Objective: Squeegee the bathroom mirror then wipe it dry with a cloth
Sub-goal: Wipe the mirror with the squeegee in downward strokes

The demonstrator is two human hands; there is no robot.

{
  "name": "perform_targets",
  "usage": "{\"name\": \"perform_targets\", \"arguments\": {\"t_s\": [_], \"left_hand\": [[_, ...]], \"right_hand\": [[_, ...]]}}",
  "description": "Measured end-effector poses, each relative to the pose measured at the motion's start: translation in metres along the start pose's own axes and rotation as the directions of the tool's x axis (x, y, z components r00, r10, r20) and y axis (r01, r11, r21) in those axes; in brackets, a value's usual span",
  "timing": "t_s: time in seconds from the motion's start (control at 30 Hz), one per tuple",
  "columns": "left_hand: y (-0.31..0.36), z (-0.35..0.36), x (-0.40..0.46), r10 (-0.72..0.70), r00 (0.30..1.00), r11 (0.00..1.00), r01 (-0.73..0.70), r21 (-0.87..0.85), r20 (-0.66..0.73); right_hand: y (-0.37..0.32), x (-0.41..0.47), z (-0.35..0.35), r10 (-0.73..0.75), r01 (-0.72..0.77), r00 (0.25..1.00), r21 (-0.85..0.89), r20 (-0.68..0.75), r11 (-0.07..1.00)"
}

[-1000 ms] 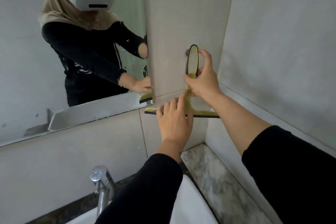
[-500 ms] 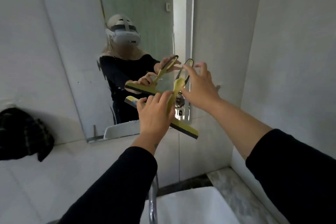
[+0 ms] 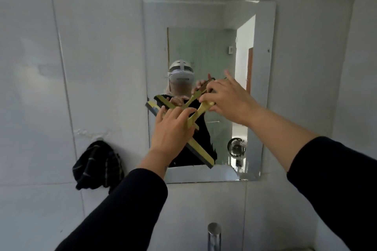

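A yellow squeegee (image 3: 201, 154) with a black rubber blade is held up in front of the rectangular wall mirror (image 3: 263, 67). Its blade slants from upper left to lower right. My left hand (image 3: 172, 128) grips it near the blade's middle. My right hand (image 3: 226, 96) pinches the yellow handle further up. Whether the blade touches the glass I cannot tell. A dark striped cloth (image 3: 98, 166) hangs on the tiled wall left of the mirror. The mirror reflects a person wearing a headset, with both hands and the squeegee.
White wall tiles surround the mirror. A chrome tap (image 3: 214, 235) rises at the bottom centre. The side wall stands close on the right.
The squeegee came off its wall hook at the right and moved left, in front of the mirror. My view swung left and up, bringing the whole mirror and the cloth into sight.
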State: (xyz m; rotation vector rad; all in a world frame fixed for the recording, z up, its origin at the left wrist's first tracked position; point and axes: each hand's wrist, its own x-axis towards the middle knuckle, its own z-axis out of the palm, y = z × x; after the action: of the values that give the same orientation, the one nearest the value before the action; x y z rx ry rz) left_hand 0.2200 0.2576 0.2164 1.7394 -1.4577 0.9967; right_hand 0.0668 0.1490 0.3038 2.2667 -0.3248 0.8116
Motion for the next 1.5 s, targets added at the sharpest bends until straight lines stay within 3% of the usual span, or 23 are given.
{"name": "perform_targets", "arguments": {"t_s": [0.3,0.5,0.77,0.97,1.23,1.5], "left_hand": [[-0.037,-0.01,0.044,-0.165,0.959,0.985,0.151,-0.079,-0.232],[-0.046,0.014,0.056,-0.283,0.924,0.958,0.261,-0.12,-0.256],[-0.047,0.032,0.096,-0.328,0.924,0.944,0.327,-0.042,-0.195],[-0.051,0.038,0.119,-0.359,0.917,0.932,0.362,-0.013,-0.173],[-0.052,0.044,0.12,-0.369,0.915,0.926,0.377,0.017,-0.163],[-0.05,0.041,0.12,-0.355,0.919,0.934,0.358,-0.014,-0.173]], "right_hand": [[0.038,0.075,-0.041,0.224,-0.235,0.957,-0.04,-0.182,0.971],[0.058,0.126,-0.054,0.329,-0.332,0.889,0.048,-0.318,0.942],[0.054,0.189,-0.066,0.385,-0.367,0.889,0.116,-0.25,0.923],[0.053,0.207,-0.054,0.36,-0.357,0.917,0.054,-0.171,0.933],[0.055,0.204,-0.056,0.314,-0.319,0.934,-0.004,-0.167,0.948],[0.086,0.163,-0.052,0.407,-0.409,0.905,0.004,-0.122,0.912]]}}
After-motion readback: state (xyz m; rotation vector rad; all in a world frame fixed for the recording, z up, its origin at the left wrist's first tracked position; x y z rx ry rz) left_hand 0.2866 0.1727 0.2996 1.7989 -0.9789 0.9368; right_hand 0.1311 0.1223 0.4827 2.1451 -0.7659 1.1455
